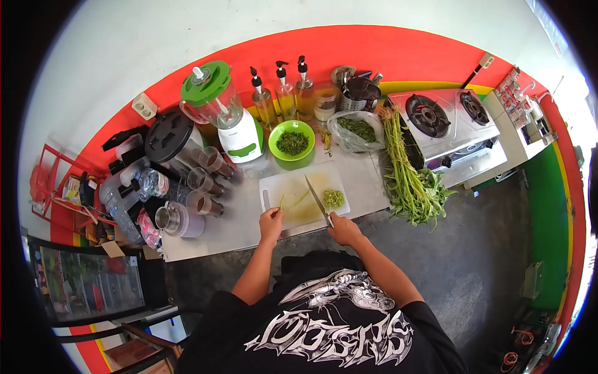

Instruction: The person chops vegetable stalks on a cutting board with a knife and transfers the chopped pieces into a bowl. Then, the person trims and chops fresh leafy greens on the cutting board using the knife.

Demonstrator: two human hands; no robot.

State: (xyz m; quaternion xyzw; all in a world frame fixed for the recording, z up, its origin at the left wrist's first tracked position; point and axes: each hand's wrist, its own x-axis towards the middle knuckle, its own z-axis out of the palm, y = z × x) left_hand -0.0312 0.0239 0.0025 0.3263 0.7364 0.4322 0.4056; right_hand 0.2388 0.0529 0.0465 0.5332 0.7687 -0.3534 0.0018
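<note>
My right hand [342, 229] is closed round the handle of a knife [316, 196], whose blade points up and left over the white cutting board [286, 181]. At the board's lower left edge, my left hand [271, 223] pinches a thin green stem [281, 201]. Another green stem piece [301, 198] lies on the board between the hands. Right of the blade sits a small pile of chopped green stems [334, 199]. Behind the board stands a green bowl [293, 161] with chopped leaves [292, 143] in it.
A blender [240, 137], pump bottles [285, 98] and a plastic bag of greens [357, 131] stand at the back. Long leafy stalks [402, 156] lie beside the gas stove [461, 128] at right. Dark-filled cups [204, 204] and a metal-topped container [182, 220] stand at left.
</note>
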